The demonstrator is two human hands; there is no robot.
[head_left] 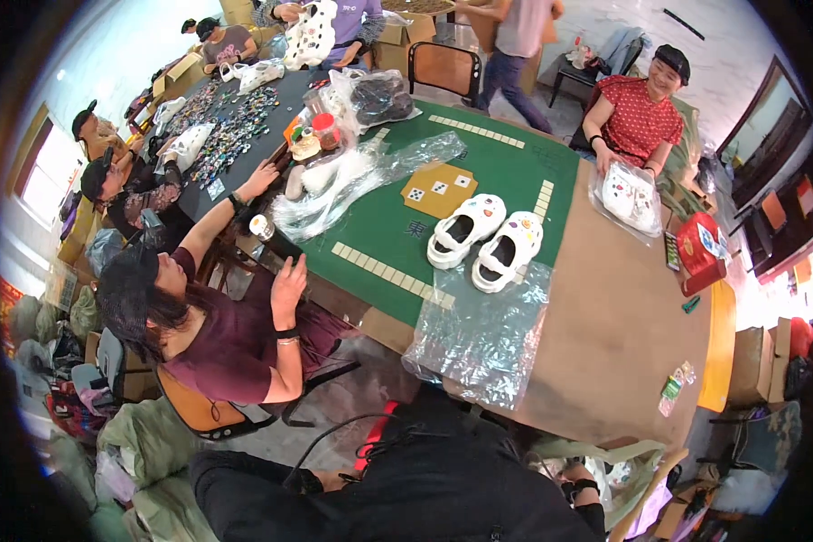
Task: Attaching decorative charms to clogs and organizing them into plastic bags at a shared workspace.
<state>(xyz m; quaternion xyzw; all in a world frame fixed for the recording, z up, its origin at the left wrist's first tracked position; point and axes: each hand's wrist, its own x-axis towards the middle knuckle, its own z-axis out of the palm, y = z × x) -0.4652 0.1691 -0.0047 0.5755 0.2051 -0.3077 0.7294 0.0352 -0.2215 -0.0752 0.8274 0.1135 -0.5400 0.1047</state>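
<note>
- White shoes [490, 213], a pair, sit side by side on the green mat [537, 161], with a flat clear bag [477, 348] right by them.
- Little bright bits dot their toes.
- The left hand [336, 479] is low, by black clothes [406, 483].
- The right hand [580, 472] is near a green sack [646, 459].
- The two hands are well apart; I cannot tell if they grip anything.
- Across the brown surface [605, 334], a person in red [640, 113] touches a bagged white shoe [630, 200].

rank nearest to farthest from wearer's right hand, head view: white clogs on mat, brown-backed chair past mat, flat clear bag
1. Flat clear bag, ahead-left
2. White clogs, at its far end
3. Brown-backed chair, past the mat
</note>
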